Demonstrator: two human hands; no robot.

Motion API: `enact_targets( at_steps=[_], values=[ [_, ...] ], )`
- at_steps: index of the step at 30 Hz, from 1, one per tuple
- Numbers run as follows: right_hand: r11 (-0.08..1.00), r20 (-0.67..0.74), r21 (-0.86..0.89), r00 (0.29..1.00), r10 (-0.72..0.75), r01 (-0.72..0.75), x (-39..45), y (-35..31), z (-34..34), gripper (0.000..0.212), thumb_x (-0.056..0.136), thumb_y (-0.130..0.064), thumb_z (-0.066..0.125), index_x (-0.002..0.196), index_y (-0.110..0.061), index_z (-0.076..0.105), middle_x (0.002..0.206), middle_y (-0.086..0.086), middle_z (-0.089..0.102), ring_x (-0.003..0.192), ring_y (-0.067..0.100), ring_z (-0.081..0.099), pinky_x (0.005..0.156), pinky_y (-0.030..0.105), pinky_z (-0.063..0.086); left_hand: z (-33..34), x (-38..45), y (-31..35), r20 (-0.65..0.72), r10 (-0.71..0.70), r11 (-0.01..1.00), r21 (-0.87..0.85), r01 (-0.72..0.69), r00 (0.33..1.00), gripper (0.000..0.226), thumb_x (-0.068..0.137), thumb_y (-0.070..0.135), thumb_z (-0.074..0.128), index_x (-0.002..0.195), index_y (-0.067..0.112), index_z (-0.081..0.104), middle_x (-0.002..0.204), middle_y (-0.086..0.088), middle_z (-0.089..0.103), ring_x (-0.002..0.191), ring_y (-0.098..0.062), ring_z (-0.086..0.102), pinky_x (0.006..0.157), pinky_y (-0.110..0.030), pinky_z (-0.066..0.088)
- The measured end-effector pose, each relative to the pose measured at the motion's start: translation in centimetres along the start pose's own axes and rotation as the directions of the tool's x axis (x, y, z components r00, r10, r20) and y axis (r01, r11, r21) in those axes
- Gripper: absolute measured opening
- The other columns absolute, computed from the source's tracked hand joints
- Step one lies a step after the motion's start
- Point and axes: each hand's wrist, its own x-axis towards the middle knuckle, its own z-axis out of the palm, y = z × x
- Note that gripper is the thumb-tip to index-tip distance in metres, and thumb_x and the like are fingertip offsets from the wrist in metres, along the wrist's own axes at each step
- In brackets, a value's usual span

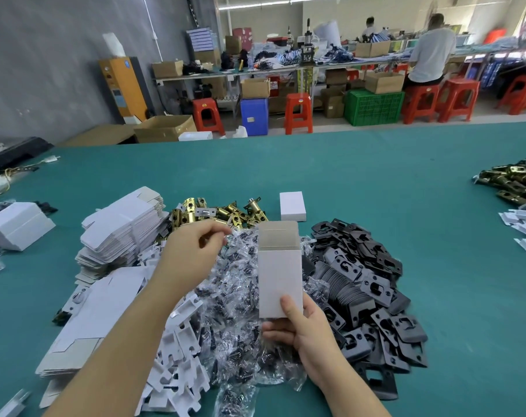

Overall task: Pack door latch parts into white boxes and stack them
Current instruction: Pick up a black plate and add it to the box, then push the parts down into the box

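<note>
An open white box (280, 275) was held upright by the right hand (303, 332); a small clear bag (225, 233) was pinched by the left hand (192, 251) above piled latch parts (219, 212).

No legible text, numbers or brand marks anywhere in the frame. Blue sticker (128, 64) on orange cabinet (121, 85), upper left: too small to read. Pale label (250, 119) on blue bin (254, 115), upper centre: blurred. White boxes carry no print.
</note>
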Motion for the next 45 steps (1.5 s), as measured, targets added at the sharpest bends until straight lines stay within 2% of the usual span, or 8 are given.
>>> enact_targets(
  at_steps=[5,14,23,29,33,39,42,45],
  values=[
    [0.997,-0.052,0.078,0.999,0.014,-0.010,0.3,0.0,0.0,0.098,0.051,-0.055,0.100,0.128,-0.011,0.059,0.102,0.025,0.076,0.077,0.034,0.076,0.062,0.033,0.064,0.2,-1.5,-3.2,0.143,-0.130,0.958,0.272,0.087,0.981,0.017,0.100,0.022,0.062,0.092,0.032,0.072,0.080,0.012,0.069,0.048,-0.003,0.048,0.049,-0.015,0.039],
    [0.998,-0.038,0.061,0.999,0.017,-0.015,0.2,0.0,0.0,0.089,0.056,-0.045,0.100,0.128,-0.011,0.060,0.106,0.024,0.075,0.078,0.032,0.075,0.065,0.032,0.065,3.0,-4.0,-3.8,0.405,-0.276,0.742,0.667,-0.075,0.872,0.027,0.094,0.060,0.058,0.091,0.033,0.059,0.079,0.011,0.066,0.070,-0.001,0.062,0.061,-0.022,0.053],
    [0.998,-0.017,0.056,1.000,0.020,-0.019,0.1,0.1,-0.2,0.066,0.073,-0.029,0.087,0.130,-0.010,0.059,0.104,0.025,0.075,0.075,0.031,0.074,0.063,0.032,0.064,2.3,-3.7,-2.7,0.165,-0.170,0.890,0.449,0.079,0.972,0.010,0.098,0.035,0.065,0.089,0.034,0.069,0.082,0.016,0.067,0.066,-0.004,0.062,0.058,-0.022,0.052],
    [1.000,0.002,0.012,1.000,0.015,-0.015,0.1,0.2,-0.4,0.060,0.076,-0.027,0.088,0.127,-0.011,0.061,0.104,0.024,0.075,0.077,0.032,0.074,0.064,0.031,0.064,-1.1,-3.4,1.2,-0.142,0.153,0.980,0.149,-0.132,0.978,0.011,0.092,0.016,0.073,0.094,0.026,0.077,0.072,0.017,0.068,0.056,-0.002,0.055,0.049,-0.009,0.039],
    [0.999,0.023,-0.032,1.000,0.010,-0.009,0.0,0.3,-0.5,0.058,0.077,-0.027,0.088,0.124,-0.009,0.062,0.106,0.024,0.075,0.080,0.033,0.074,0.067,0.032,0.064,-1.6,-3.2,3.9,-0.082,0.207,0.978,-0.003,-0.208,0.975,0.016,0.091,0.018,0.074,0.090,0.034,0.077,0.067,0.015,0.068,0.051,-0.004,0.052,0.045,-0.009,0.035],
    [0.999,0.034,-0.046,0.999,-0.007,0.009,0.0,0.3,-0.2,0.079,0.062,-0.045,0.099,0.123,-0.011,0.062,0.105,0.025,0.074,0.078,0.033,0.074,0.067,0.035,0.063,0.3,-2.6,5.6,-0.021,0.277,0.932,0.247,-0.264,0.961,0.011,0.093,0.015,0.071,0.094,0.021,0.080,0.073,0.014,0.071,0.059,0.002,0.055,0.053,-0.011,0.036],
    [0.999,0.049,-0.044,0.999,-0.009,0.011,0.0,0.3,-0.2,0.077,0.062,-0.045,0.098,0.122,-0.012,0.064,0.106,0.025,0.074,0.078,0.032,0.073,0.067,0.035,0.063,1.2,-2.4,5.5,0.055,0.258,0.905,0.336,-0.261,0.965,0.012,0.097,0.022,0.066,0.096,0.024,0.079,0.076,0.009,0.072,0.055,-0.004,0.051,0.057,-0.025,0.044],
    [0.999,0.057,-0.031,0.998,-0.012,0.014,-0.1,0.2,-0.2,0.069,0.064,-0.045,0.097,0.119,-0.018,0.068,0.106,0.026,0.073,0.078,0.033,0.073,0.067,0.037,0.063,2.0,-2.2,5.7,0.137,0.182,0.909,0.355,-0.220,0.974,0.017,0.099,0.024,0.063,0.105,0.025,0.079,0.091,0.007,0.076,0.078,-0.012,0.064,0.075,-0.035,0.054]
  ],
)
